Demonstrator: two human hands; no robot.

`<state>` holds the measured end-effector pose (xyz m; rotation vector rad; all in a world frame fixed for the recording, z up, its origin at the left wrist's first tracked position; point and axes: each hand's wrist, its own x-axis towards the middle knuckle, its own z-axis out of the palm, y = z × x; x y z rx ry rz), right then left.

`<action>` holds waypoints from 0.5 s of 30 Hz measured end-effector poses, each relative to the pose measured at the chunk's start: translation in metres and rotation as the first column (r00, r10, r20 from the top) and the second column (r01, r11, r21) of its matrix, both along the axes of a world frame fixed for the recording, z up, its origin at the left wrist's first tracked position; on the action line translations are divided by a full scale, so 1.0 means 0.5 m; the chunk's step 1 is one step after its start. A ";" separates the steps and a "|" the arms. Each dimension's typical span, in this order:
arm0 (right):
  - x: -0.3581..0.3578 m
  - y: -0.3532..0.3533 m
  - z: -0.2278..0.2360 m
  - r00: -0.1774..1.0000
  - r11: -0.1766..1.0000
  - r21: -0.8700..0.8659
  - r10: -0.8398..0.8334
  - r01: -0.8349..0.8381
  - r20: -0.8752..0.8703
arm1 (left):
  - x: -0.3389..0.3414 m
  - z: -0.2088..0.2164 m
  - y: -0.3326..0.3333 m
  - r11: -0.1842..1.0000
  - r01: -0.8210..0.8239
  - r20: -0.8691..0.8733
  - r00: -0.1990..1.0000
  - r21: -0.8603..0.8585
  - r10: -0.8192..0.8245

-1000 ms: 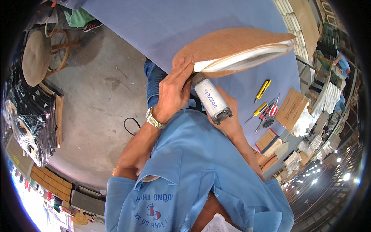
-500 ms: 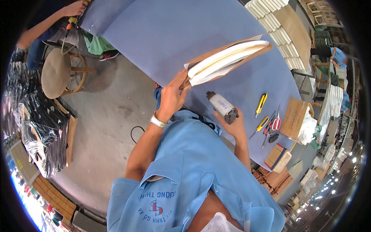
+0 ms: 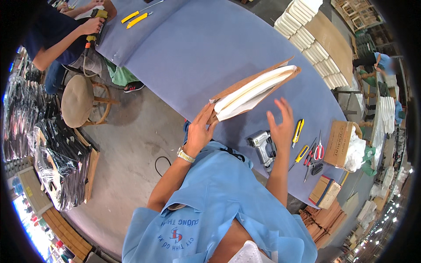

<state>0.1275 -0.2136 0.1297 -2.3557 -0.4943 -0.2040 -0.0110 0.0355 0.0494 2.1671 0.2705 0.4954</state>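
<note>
A curved padded seat panel (image 3: pixel 254 93), white foam between brown outer layers, is tilted on edge above the blue-grey table. My left hand (image 3: pixel 200 133) grips its near left end, thumb on one side and fingers on the other. My right hand (image 3: pixel 281 122) is raised in the air to the right of the panel, fingers spread and slightly blurred, holding nothing. Just left of that wrist, a silver and black staple gun (image 3: pixel 263 148) lies on the table.
Right of my right hand lie yellow cutters (image 3: pixel 298 131), red-handled scissors (image 3: pixel 319 151) and screwdrivers. Beyond them is a cardboard box (image 3: pixel 340 142) with white stuffing. White pads (image 3: pixel 302 41) are stacked at far right. A co-worker's hand (image 3: pixel 91 26) holds another staple gun, near a round stool (image 3: pixel 78 100).
My right hand has let go of the staple gun, now lying on the table, and has risen toward the panel. The panel stays in my left hand. The view has shifted.
</note>
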 end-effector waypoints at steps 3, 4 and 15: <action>0.092 0.053 0.056 0.992 0.997 0.008 0.072 -0.073 0.102 | -0.006 -0.003 -0.008 0.999 0.024 -0.026 0.999 -0.044 -0.025; 0.120 0.068 0.068 0.985 0.991 -0.058 0.123 -0.117 0.122 | -0.006 -0.003 -0.011 0.998 0.036 -0.063 0.997 -0.057 -0.040; 0.376 -0.031 -0.056 0.985 0.937 -0.340 -0.026 0.084 0.173 | -0.034 0.000 -0.038 0.994 0.105 -0.219 0.971 0.006 -0.101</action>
